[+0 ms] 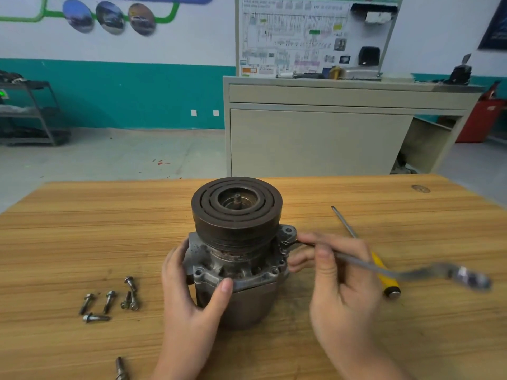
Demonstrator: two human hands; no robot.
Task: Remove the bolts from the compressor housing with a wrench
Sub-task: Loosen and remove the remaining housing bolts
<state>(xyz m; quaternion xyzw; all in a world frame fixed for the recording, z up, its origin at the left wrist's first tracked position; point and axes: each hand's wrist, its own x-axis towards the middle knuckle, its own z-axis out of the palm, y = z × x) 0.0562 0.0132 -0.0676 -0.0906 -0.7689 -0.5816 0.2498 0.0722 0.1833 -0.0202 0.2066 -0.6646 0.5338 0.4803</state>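
Nearest of all, one loose bolt [120,368] lies at the front edge of the wooden table [411,338], on the left. Further back on that side six more removed bolts [109,301] lie in a small scatter, some touching. To their right the left hand [192,292] wraps round the compressor housing [238,278], fingers curled on its left flank and thumb pressed on the front flange. That housing stands upright mid-table, its dark grooved pulley [236,205] on top. On its right side the open end of a wrench [367,266] sits at a mounting ear where a bolt seems to be, though the head is too small to make out. Gripping the wrench shaft is the right hand [340,281], thumb on top and fingers closed beneath it; the far end of the wrench is blurred. Behind that hand a yellow-handled screwdriver [384,275] lies on the table, tip pointing away.
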